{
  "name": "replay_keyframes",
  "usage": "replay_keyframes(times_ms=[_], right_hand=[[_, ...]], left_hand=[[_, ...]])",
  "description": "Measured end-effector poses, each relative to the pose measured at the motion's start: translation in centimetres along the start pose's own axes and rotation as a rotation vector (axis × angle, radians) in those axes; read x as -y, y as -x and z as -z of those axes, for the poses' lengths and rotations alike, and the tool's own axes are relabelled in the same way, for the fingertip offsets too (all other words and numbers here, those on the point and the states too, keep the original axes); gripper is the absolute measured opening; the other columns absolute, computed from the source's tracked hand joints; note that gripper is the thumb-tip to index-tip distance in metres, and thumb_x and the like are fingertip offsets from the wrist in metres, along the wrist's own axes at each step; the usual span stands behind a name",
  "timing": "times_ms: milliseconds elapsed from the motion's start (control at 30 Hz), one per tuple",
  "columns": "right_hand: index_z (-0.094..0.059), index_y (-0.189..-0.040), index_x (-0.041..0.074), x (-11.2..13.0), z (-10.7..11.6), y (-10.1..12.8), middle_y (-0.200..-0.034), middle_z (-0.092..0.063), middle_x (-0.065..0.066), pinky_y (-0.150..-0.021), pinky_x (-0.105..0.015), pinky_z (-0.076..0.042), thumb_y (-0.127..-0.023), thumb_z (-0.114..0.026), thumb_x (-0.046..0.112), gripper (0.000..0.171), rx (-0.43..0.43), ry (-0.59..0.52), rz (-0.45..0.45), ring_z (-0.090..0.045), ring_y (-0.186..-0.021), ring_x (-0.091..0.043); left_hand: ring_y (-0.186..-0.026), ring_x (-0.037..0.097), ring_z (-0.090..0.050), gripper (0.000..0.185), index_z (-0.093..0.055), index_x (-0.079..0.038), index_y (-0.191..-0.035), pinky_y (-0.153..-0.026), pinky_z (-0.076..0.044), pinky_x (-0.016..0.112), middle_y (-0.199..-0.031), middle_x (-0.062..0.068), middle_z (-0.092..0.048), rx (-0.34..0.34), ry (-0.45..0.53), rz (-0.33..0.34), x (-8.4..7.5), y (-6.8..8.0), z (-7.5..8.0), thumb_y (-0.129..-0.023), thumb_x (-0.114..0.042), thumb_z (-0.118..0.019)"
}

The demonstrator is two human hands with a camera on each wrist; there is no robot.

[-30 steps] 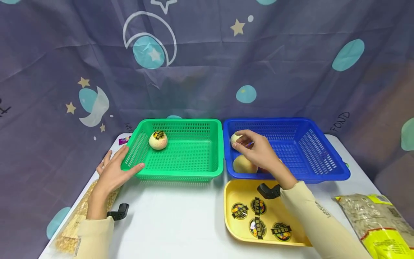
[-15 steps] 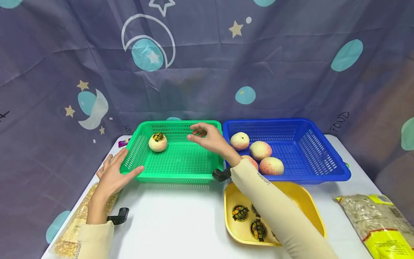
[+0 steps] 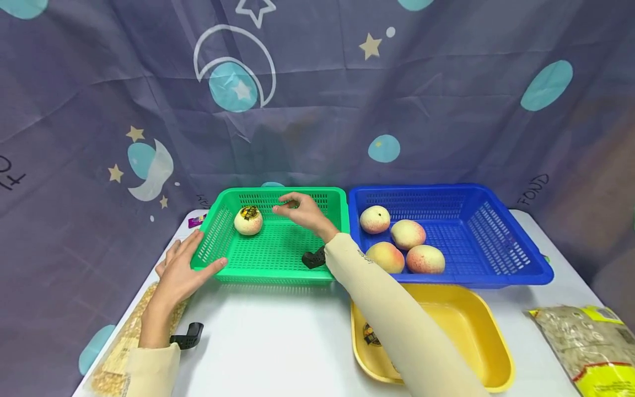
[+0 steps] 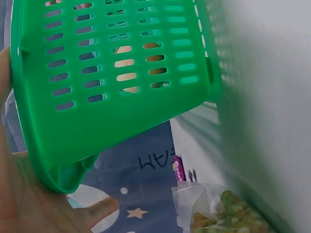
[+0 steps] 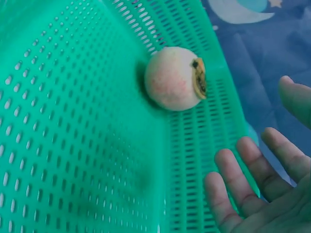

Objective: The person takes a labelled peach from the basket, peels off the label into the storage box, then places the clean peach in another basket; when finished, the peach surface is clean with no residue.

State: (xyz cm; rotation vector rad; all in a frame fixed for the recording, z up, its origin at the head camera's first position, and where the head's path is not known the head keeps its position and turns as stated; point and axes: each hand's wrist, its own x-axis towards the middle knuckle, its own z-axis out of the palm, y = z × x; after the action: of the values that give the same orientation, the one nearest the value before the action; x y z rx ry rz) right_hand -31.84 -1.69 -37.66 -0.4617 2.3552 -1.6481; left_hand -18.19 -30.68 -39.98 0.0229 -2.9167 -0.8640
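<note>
Empty and loosely spread, the right hand (image 3: pixel 302 212) hovers inside the green basket (image 3: pixel 278 251) near its back wall, just beside the stickered peach (image 3: pixel 248 221) in the back left corner. Bare mesh floor lies open toward the front wall. Relaxed fingers of the left hand (image 3: pixel 181 270) rest against the basket's front left corner.
</note>
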Motion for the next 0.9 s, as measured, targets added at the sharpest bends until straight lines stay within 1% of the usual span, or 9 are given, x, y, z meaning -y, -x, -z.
replay_keyframes(times_ms=[133,267,400,600,700,800,900], right_hand=[[-0.057,-0.142,0.009,0.1,-0.9,-0.7,-0.127,-0.064,-0.010,-0.103,-0.047,-0.050,-0.097,-0.070,0.037,0.055,-0.001,-0.012,0.002,-0.061,-0.119,-0.026],[-0.056,-0.143,0.009,-0.2,-1.9,-1.1,-0.135,-0.061,-0.013,-0.102,-0.047,-0.050,-0.096,-0.071,0.037,0.056,-0.008,-0.003,-0.015,-0.058,-0.124,-0.028],[-0.055,-0.144,0.011,-0.5,-2.9,-1.7,-0.144,-0.056,-0.013,-0.105,-0.048,-0.049,-0.096,-0.071,0.036,0.057,-0.020,0.025,-0.052,-0.054,-0.131,-0.028],[-0.052,-0.147,0.010,-0.3,-5.1,-2.8,-0.149,-0.052,-0.013,-0.109,-0.049,-0.046,-0.095,-0.072,0.037,0.062,-0.023,0.047,-0.067,-0.049,-0.139,-0.030],[-0.048,-0.150,0.009,-0.3,-6.0,-3.0,-0.154,-0.048,-0.014,-0.112,-0.049,-0.045,-0.094,-0.072,0.037,0.067,0.003,0.047,-0.086,-0.046,-0.143,-0.031],[-0.043,-0.154,0.008,-0.4,-6.6,-3.4,-0.158,-0.044,-0.014,-0.114,-0.050,-0.043,-0.094,-0.073,0.035,0.073,0.048,0.068,-0.097,-0.043,-0.145,-0.033],[-0.035,-0.158,0.011,-0.6,-6.8,-3.7,-0.161,-0.040,-0.013,-0.117,-0.050,-0.040,-0.093,-0.074,0.034,0.079,0.092,0.120,-0.107,-0.040,-0.148,-0.033]], left_hand=[[-0.152,0.056,-0.006,0.099,-0.018,-0.022,-0.165,-0.101,-0.009,0.082,-0.171,0.012,-0.018,-0.014,0.000,-0.009,0.0,0.0,0.0,-0.089,-0.065,-0.066],[-0.152,0.057,-0.006,0.100,-0.018,-0.021,-0.165,-0.101,-0.009,0.082,-0.171,0.013,-0.018,-0.014,0.003,-0.009,0.1,0.1,-0.1,-0.089,-0.064,-0.066],[-0.152,0.057,-0.007,0.100,-0.018,-0.020,-0.165,-0.101,-0.009,0.083,-0.171,0.013,-0.017,-0.009,0.000,-0.007,0.0,0.1,0.0,-0.089,-0.064,-0.066],[-0.153,0.055,-0.006,0.099,-0.017,-0.021,-0.165,-0.100,-0.008,0.085,-0.171,0.012,-0.016,-0.012,-0.004,0.004,0.3,0.3,0.1,-0.090,-0.064,-0.065],[-0.153,0.055,-0.005,0.099,-0.016,-0.022,-0.165,-0.101,-0.007,0.086,-0.172,0.012,-0.014,0.002,0.002,0.009,0.5,0.3,-0.2,-0.090,-0.064,-0.065],[-0.153,0.054,-0.005,0.098,-0.016,-0.022,-0.165,-0.101,-0.007,0.085,-0.172,0.011,-0.014,-0.001,0.006,0.005,0.5,0.2,-0.4,-0.090,-0.063,-0.065],[-0.153,0.054,-0.006,0.098,-0.017,-0.021,-0.165,-0.103,-0.008,0.082,-0.172,0.011,-0.015,-0.008,0.006,-0.010,0.5,-0.1,-0.5,-0.090,-0.062,-0.065]])
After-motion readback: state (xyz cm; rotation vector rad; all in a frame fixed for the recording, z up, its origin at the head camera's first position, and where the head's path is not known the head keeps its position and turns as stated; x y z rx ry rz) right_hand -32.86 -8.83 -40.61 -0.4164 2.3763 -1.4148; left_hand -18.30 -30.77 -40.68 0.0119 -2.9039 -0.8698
